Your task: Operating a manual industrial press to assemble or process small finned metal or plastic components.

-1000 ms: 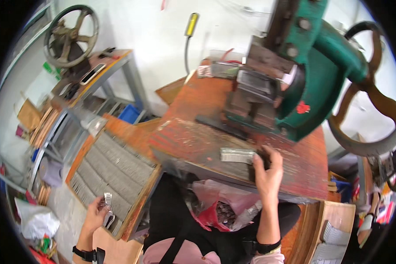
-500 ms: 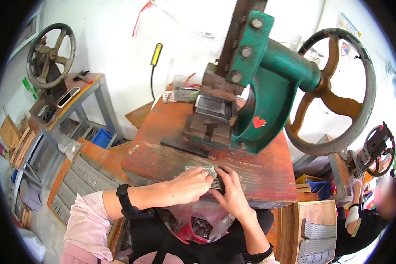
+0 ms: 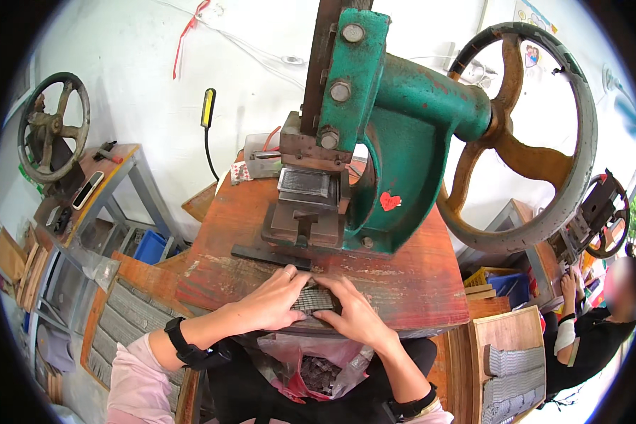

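Note:
At the front edge of the red-brown worktable (image 3: 403,283), my left hand (image 3: 268,300) and my right hand (image 3: 355,311) grip a small grey block of thin ridged strips (image 3: 311,299) from its two sides. Fingers curl over the far end and thumbs press the near end, hiding part of it. Just beyond my hands lies a flat dark metal bar (image 3: 268,256). Behind it stands a green hand press (image 3: 417,177) with a metal die block (image 3: 305,184) below its ram. An open plastic bag (image 3: 325,371) of small dark pieces is below the table edge.
A large handwheel (image 3: 585,141) sticks out right of the press. Trays of grey ridged strips flank me, a left tray (image 3: 131,318) and a right tray (image 3: 512,374). A co-worker (image 3: 601,332) sits at far right. A clear plastic box (image 3: 261,161) stands behind the die.
My left hand has gone from a closed fist over the strip block to gripping its left side, thumb at the near end. My right hand still holds the right side. The view has shifted slightly.

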